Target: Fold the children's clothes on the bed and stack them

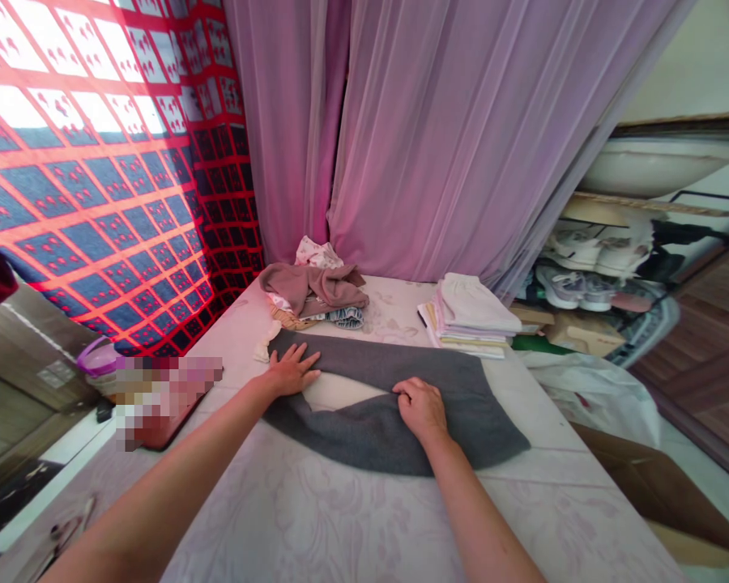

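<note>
Grey trousers [364, 440] lie flat, steadied, I'd say, by the left hand [292, 372], fingers spread, so the curled right hand [424, 409] can pinch 1 leg's inner edge.

Left hand [290, 372], right hand [424, 406] on grey garment [361, 437].

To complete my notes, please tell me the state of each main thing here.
Gray garment: spread out
Left hand: fingers spread, on gray garment
Right hand: fingers curled, on gray garment
Clothes at right: folded, stacked
Clothes at back: crumpled, heaped
Purple curtain: hanging in folds
Checked curtain: hanging, partly backlit
</note>
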`<state>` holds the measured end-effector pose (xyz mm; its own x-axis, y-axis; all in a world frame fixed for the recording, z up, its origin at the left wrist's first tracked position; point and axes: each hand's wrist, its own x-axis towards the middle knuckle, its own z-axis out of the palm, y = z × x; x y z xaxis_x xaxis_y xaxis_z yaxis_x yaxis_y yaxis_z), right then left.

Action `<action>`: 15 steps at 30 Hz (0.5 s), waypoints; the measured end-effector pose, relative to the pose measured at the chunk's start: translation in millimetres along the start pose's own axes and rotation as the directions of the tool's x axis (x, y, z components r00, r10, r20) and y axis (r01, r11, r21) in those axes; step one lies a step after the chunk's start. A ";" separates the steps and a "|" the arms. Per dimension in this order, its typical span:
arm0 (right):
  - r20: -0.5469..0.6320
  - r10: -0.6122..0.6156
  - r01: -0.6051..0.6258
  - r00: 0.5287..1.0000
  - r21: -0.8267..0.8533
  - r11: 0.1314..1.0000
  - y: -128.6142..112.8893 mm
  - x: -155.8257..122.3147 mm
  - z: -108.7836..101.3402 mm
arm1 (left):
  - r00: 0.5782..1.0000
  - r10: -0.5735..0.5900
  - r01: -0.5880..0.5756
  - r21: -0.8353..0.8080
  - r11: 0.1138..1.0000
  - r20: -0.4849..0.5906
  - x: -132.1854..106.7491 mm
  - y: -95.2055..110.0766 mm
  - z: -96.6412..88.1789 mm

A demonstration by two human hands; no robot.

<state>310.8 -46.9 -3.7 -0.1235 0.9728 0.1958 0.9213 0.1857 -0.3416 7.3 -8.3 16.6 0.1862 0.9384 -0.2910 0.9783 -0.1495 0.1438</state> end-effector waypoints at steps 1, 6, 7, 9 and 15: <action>0.004 -0.002 0.002 1.000 0.012 1.000 0.9 0.5 -1.4 | 1.000 -0.001 0.001 -0.005 1.000 -0.001 -0.7 -0.9 0.3; -0.062 0.032 -0.028 0.998 0.074 0.997 2.0 19.3 -14.5 | 0.990 -0.047 0.044 -0.030 0.999 -0.131 11.0 -1.6 -12.8; -0.080 0.050 -0.045 0.996 0.066 0.997 0.4 27.0 -17.8 | 0.985 -0.053 0.050 -0.027 0.998 -0.161 16.1 -0.2 -15.5; -0.076 0.068 -0.067 0.995 0.019 0.998 -4.2 44.2 -22.9 | 0.976 -0.047 0.045 -0.015 0.999 -0.214 26.2 3.5 -17.6; 0.170 -0.009 0.028 0.985 -0.105 0.994 -8.4 68.5 -12.9 | 0.965 -0.081 0.086 0.010 0.996 -0.250 39.6 7.6 2.1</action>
<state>299.4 16.4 24.5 -0.1930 0.9804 0.0401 0.9513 0.1969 -0.2374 22.3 27.1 4.2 0.0776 0.9954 -0.0558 0.9915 -0.0712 0.1089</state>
